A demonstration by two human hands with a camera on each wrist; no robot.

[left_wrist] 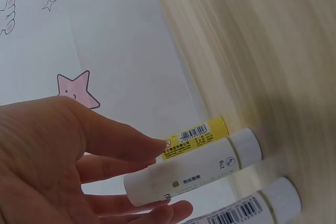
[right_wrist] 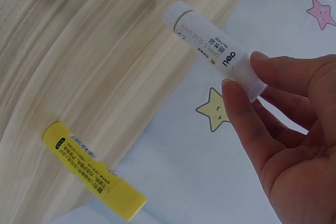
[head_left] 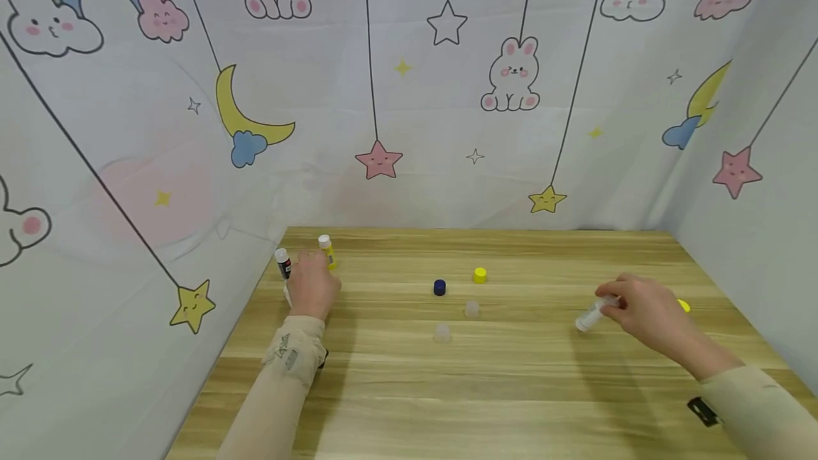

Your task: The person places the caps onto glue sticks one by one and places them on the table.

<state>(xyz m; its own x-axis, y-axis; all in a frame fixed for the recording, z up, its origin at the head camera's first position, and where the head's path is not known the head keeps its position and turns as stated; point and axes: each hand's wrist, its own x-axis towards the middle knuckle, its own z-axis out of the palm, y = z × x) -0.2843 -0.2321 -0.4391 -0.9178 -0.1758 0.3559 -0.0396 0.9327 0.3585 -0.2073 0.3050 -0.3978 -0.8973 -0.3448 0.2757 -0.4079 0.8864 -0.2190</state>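
My left hand (head_left: 313, 286) is at the table's far left; in the left wrist view its thumb and fingers lie on either side of a white glue stick (left_wrist: 194, 169), seeming to pinch it. Beside it stand a yellow glue stick (head_left: 328, 254), a second white one (left_wrist: 262, 208) and a dark one (head_left: 284, 263) with a white top. Over the right of the table, my right hand (head_left: 645, 311) pinches another white glue stick (right_wrist: 210, 45) near one end, thumb against fingers. That stick slants down and left. Close by is a yellow glue stick (right_wrist: 94, 171), mostly behind this hand in the head view.
Mid-table lie a navy cap (head_left: 439, 287), a yellow cap (head_left: 480, 275) and two clear caps, one farther back (head_left: 472, 309) and one nearer (head_left: 442, 333). A printed cloth (head_left: 434, 197) hangs behind the wooden table (head_left: 460, 403) and along both sides.
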